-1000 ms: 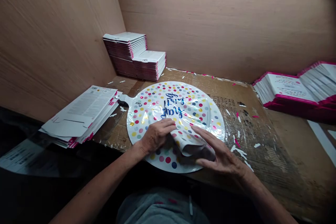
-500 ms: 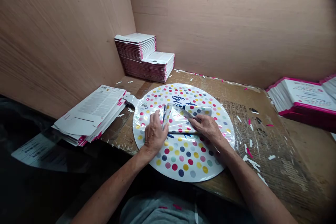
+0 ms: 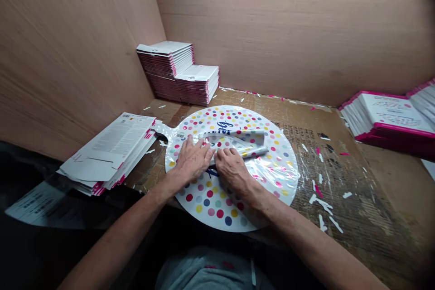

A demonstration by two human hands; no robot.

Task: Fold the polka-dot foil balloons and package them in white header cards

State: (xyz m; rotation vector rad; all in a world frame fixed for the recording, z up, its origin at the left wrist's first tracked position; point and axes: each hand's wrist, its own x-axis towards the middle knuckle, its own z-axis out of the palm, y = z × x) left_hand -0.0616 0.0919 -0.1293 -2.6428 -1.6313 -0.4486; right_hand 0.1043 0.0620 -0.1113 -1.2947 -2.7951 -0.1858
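A round white foil sheet (image 3: 224, 217) with colored dots and blue lettering lies flat, its narrow tail pointing left. On its middle is a folded dotted foil piece (image 3: 251, 138), partly rolled at its edges. My left hand (image 3: 193, 158) rests on the left end of this piece, fingers spread. Beside it, my right hand (image 3: 233, 167) has its fingers curled and pressed together on the folded foil's lower edge. The spot where the two hands meet hides part of the foil.
White and pink folded packets are stacked at the back left (image 3: 197, 77). More card packets (image 3: 105, 149) lie at left, others (image 3: 390, 113) at right. Paper scraps (image 3: 319, 204) litter the brown cardboard surface (image 3: 340, 167). Wooden panels (image 3: 272, 31) rise behind and at left.
My right hand has moved left, close to my left hand. The folded piece's lower edge now looks rolled and narrower. The whole view has shifted slightly.
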